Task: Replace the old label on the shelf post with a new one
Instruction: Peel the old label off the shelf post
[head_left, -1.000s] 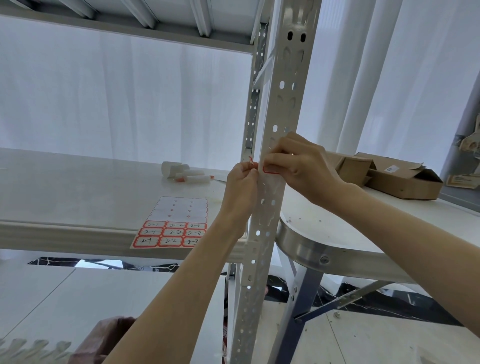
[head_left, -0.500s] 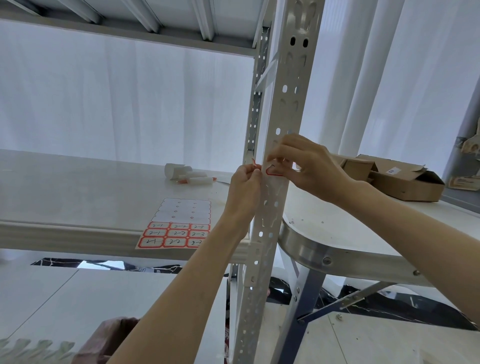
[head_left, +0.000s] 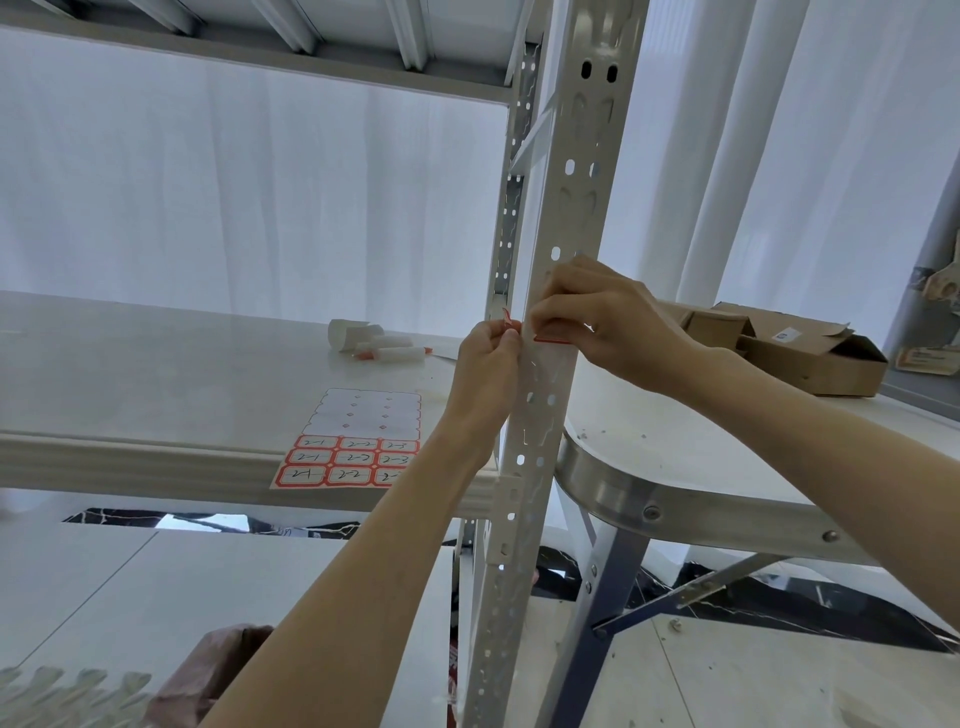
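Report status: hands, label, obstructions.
Left grip pinches left end of red-bordered paper label. Right grip pinches it on white perforated metal post. Nothing blocking.

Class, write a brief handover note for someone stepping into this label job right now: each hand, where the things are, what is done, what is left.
Left hand: pinches the label's red-edged end, just left of the post.
Right hand: pinches the label at the post's face.
Sheet: flat on the shelf left of the post, upper rows bare, nine written labels on the lower rows.
Done: unclear; I cannot tell whether this label is the old one coming off or the new one going on.
Left: probably finish that, then check that one new label sits flat.
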